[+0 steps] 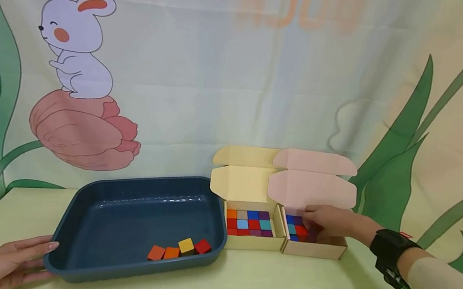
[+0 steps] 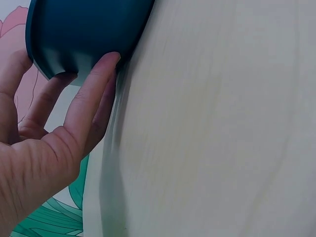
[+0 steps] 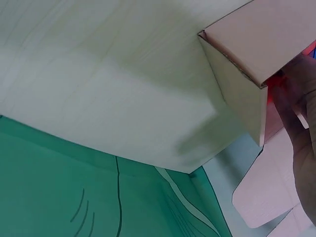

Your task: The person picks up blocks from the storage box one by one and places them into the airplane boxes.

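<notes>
My left hand [image 1: 11, 260] holds the near left corner of a dark blue tray [image 1: 133, 271], with fingertips at its rim and outer wall. In the left wrist view, spread fingers [image 2: 94, 94] touch the tray's corner [image 2: 89, 29]. Several small cubes, orange, yellow [image 1: 186, 245] and red [image 1: 203, 246], lie along the tray's near side. My right hand [image 1: 329, 221] reaches down into an open pink box [image 1: 313, 250] of coloured cubes [image 1: 294, 220]. Its fingertips are beside red cubes [image 3: 274, 81]; I cannot tell whether they pinch one.
A pale yellow box [image 1: 252, 243] full of coloured cubes stands between the tray and the pink box, touching both or nearly so. Both box lids [image 1: 252, 184] stand raised at the back. Behind the light table [image 1: 276, 286] hangs a cloth printed with a rabbit [image 1: 80, 67] and tulips.
</notes>
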